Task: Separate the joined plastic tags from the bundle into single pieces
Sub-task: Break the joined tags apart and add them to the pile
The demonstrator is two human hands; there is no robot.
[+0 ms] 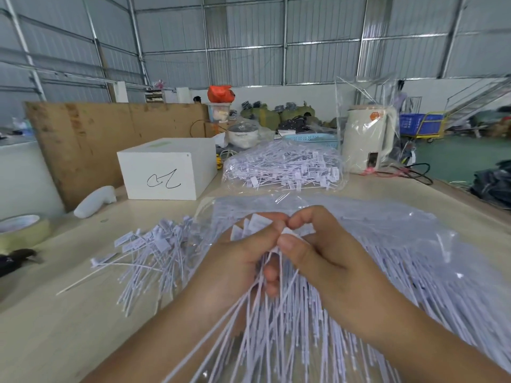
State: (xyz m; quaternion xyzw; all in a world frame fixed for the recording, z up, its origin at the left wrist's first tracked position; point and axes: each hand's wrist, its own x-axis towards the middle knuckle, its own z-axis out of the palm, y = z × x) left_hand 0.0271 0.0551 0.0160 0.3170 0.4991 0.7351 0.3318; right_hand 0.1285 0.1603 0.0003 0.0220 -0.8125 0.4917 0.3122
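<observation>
My left hand grips a bundle of joined white plastic tags; their flat heads stick up above my fingers and the long tails hang down toward me. My right hand pinches the head of one tag at the top of the bundle, thumb against forefinger. A pile of single tags lies on the table to the left of my hands. Under and to the right of my hands spreads a clear bag of tags.
A second clear bag of tags lies further back on the wooden table. Behind it stand a white box, a cream kettle and a blue basket. A tape roll and a white handle-shaped object lie at left.
</observation>
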